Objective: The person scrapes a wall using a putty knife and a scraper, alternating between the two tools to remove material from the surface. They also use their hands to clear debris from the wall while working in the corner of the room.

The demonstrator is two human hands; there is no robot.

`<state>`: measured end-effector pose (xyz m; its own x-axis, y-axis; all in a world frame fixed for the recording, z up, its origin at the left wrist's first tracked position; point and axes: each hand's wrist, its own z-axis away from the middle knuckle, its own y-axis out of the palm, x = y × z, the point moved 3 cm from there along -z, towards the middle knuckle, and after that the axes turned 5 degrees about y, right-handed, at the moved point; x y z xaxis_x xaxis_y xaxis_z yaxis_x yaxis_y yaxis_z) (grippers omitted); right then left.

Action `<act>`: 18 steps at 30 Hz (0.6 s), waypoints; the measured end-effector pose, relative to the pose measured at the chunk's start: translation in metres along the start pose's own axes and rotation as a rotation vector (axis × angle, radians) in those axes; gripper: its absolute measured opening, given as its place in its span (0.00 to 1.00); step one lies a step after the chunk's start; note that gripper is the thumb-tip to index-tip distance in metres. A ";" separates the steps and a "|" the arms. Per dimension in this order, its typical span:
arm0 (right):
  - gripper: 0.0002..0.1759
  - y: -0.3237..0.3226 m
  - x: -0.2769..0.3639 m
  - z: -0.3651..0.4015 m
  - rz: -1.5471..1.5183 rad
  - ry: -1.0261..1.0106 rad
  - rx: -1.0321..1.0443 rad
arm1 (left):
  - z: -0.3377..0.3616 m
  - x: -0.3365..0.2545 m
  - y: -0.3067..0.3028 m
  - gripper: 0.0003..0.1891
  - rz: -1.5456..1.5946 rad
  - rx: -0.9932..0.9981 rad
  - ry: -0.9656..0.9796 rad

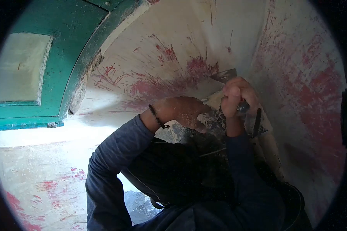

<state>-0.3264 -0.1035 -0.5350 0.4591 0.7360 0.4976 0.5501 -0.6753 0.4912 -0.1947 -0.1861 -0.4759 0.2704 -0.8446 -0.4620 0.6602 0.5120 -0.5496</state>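
My right hand [237,96] is wrapped round the dark handle of a scraper [224,76], whose flat metal blade angles up and to the left against the wall. The handle's butt end pokes out below the fist. My left hand [183,111], dusty and with a dark beaded bracelet [154,113] at the wrist, reaches to the right below the blade. Its thumb and fingers are apart, with nothing visible in them; some fingertips are hard to make out. The wall [162,65] is pale, with scratched patches of red paint, densest beside the blade.
A green wooden door or window frame [58,77] with a pale panel stands at upper left, its plaster edge rough. Another red-patched wall [304,88] rises at right. Dark debris [216,121] lies below my hands. A clear plastic sheet [140,206] shows at the bottom.
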 end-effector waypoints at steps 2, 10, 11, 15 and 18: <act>0.13 -0.003 0.009 -0.004 -0.016 -0.016 -0.022 | -0.002 0.000 -0.002 0.33 -0.007 -0.006 0.004; 0.15 -0.006 0.003 -0.002 0.106 0.050 -0.069 | 0.006 -0.004 -0.008 0.33 -0.002 -0.012 -0.011; 0.16 -0.005 0.007 -0.002 0.009 0.085 -0.061 | 0.007 -0.004 -0.007 0.33 0.000 -0.007 -0.021; 0.17 -0.003 -0.003 -0.003 0.033 0.072 -0.077 | 0.006 -0.003 0.000 0.33 0.007 -0.015 0.027; 0.17 -0.010 0.000 0.002 -0.089 0.078 -0.069 | 0.005 -0.004 0.000 0.32 -0.004 -0.019 -0.006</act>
<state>-0.3304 -0.0970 -0.5416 0.3541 0.7887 0.5026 0.5355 -0.6116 0.5824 -0.1923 -0.1834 -0.4704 0.2720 -0.8479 -0.4552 0.6482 0.5110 -0.5645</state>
